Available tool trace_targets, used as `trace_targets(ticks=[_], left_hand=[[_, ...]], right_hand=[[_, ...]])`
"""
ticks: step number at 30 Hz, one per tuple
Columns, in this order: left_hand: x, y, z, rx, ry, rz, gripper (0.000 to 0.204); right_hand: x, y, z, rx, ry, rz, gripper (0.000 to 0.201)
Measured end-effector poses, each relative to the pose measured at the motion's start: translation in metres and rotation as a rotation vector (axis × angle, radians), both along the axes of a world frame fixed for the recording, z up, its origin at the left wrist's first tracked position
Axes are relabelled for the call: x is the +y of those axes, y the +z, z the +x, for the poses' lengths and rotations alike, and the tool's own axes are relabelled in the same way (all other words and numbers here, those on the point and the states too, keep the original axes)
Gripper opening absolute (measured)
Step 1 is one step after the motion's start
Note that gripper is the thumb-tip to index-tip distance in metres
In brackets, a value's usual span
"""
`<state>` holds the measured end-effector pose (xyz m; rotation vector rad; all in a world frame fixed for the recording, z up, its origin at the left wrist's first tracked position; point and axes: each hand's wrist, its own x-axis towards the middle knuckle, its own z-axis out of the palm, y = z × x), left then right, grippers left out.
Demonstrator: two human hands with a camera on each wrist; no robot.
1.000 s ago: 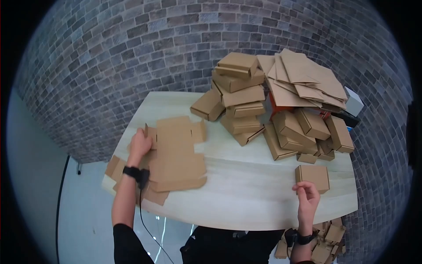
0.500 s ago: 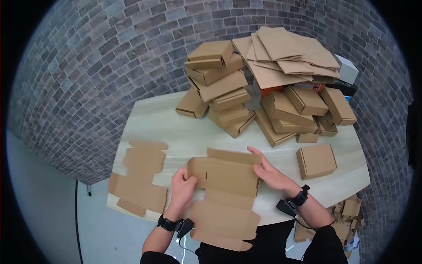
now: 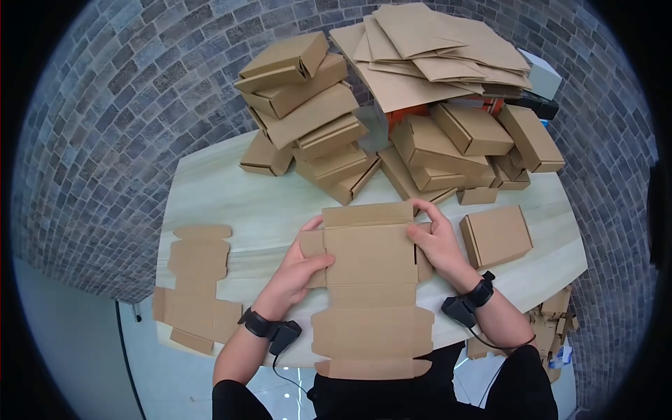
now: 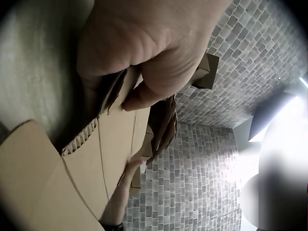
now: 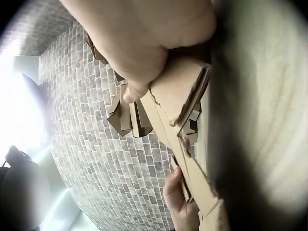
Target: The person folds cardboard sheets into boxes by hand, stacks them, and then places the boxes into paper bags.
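Observation:
A flat, die-cut cardboard box blank (image 3: 371, 259) hangs between both hands, over the table's front edge, its lower flaps overlapping the person's lap in the head view. My left hand (image 3: 290, 274) grips its left side flap, thumb on the upper face and fingers behind. On the opposite side my right hand (image 3: 442, 245) pinches the edge near a side flap, the thumb lying on the board. The left wrist view shows the thumb pressing the creased cardboard (image 4: 120, 139). In the right wrist view, a flap (image 5: 178, 89) bends up beneath the palm.
Another flat blank (image 3: 196, 287) lies at the table's left. A closed small box (image 3: 498, 236) sits right of my right hand. Stacked boxes (image 3: 308, 105) and a pile of flat cardboard (image 3: 434, 52) stand at the back. More cardboard (image 3: 549, 325) lies on the floor at right.
My left hand has brought one blank from the left to the front middle, and my right hand has left the small box and taken its other side. The blank now lies straighter toward the body.

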<state>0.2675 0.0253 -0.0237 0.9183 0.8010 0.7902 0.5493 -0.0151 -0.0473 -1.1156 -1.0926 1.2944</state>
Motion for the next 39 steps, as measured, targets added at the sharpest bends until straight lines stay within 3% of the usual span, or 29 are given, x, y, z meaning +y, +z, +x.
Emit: trace_targets(ticks=[1, 3, 5, 9, 10, 14, 16, 17, 19, 21, 24, 28, 31, 33, 34, 39], left_hand=[[0.002, -0.005, -0.001, 0.014, -0.05, -0.047, 0.067], [0.001, -0.01, -0.005, 0.0, -0.013, -0.076, 0.067], [0.0, -0.014, -0.007, -0.018, 0.027, -0.101, 0.068], [-0.003, -0.018, -0.005, 0.017, 0.103, 0.148, 0.069], [-0.004, -0.018, -0.004, 0.054, 0.082, 0.24, 0.067], [-0.003, -0.019, -0.011, 0.062, 0.037, 0.217, 0.061], [-0.001, -0.016, -0.012, -0.054, -0.006, 0.042, 0.059], [-0.003, -0.017, -0.011, -0.053, -0.006, 0.039, 0.059], [-0.008, -0.02, -0.003, 0.036, -0.096, 0.253, 0.051], [-0.015, -0.018, 0.002, 0.099, -0.125, 0.351, 0.045], [-0.016, -0.019, 0.003, 0.168, -0.153, 0.442, 0.038], [-0.015, -0.015, 0.004, 0.126, -0.11, 0.338, 0.027], [-0.013, -0.021, 0.004, 0.216, -0.014, 0.412, 0.017], [-0.009, -0.028, 0.005, 0.151, 0.062, 0.338, 0.015], [-0.007, -0.029, 0.005, 0.085, 0.136, 0.266, 0.012], [-0.008, -0.024, -0.001, 0.129, 0.15, 0.341, 0.011]], right_hand=[[-0.002, 0.007, -0.002, -0.002, 0.0, -0.014, 0.067], [-0.005, 0.015, -0.006, 0.232, 0.07, -0.022, 0.062], [-0.004, 0.015, -0.008, 0.306, 0.085, -0.048, 0.062], [-0.002, 0.01, -0.008, 0.47, 0.169, -0.237, 0.068], [-0.002, 0.01, -0.009, 0.465, 0.174, -0.257, 0.068], [0.0, -0.001, -0.007, 0.476, 0.27, -0.229, 0.058], [0.001, -0.005, -0.006, 0.479, 0.281, -0.23, 0.052], [0.001, -0.004, -0.008, 0.371, 0.249, -0.232, 0.048], [-0.002, 0.002, -0.012, 0.263, 0.212, -0.233, 0.044], [-0.009, 0.011, -0.021, -0.053, 0.183, -0.099, 0.046], [-0.012, 0.008, -0.02, -0.093, 0.231, -0.024, 0.051], [-0.012, 0.006, -0.016, -0.104, 0.299, 0.042, 0.051], [-0.012, 0.008, -0.014, 0.029, 0.379, -0.008, 0.061], [-0.012, 0.008, -0.015, 0.262, 0.414, -0.169, 0.074], [-0.012, 0.01, -0.017, 0.261, 0.417, -0.168, 0.074], [-0.016, 0.03, -0.018, 0.213, 0.555, -0.31, 0.078]])
